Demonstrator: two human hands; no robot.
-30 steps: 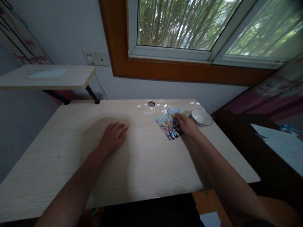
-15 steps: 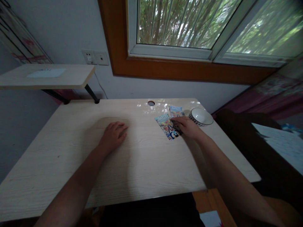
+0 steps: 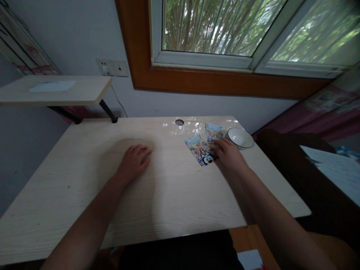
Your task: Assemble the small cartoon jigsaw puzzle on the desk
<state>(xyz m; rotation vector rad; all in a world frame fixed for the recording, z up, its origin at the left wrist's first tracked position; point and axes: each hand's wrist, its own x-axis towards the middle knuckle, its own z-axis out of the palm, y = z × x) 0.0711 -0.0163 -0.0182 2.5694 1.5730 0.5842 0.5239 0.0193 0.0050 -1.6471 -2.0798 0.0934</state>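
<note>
My left hand [image 3: 135,160] lies on the table [image 3: 174,195], fingers loosely stretched out, with nothing in it. At the right, the fingers of my right hand [image 3: 230,154] are closed on the lower end of a printed colourful card [image 3: 213,131], whose top sticks out beyond the fingertips. A second colourful card [image 3: 198,149] lies slanted on the table just left of that hand. Close behind my right hand stands a white bowl [image 3: 240,138] with a dark rim and patterned outside. My fingers hide part of the held card.
Near the back edge is a round cable hole [image 3: 179,122]. A raised shelf [image 3: 90,92] on black legs stands at the left, a paper sheet [image 3: 53,86] on it. Beyond the table's right edge lies a paper [image 3: 334,172] on dark furniture. A window [image 3: 210,33] is behind.
My right hand has shifted slightly right, and the card in its fingers has moved right and a little away with it. The other card, the bowl and my left hand stay put.
</note>
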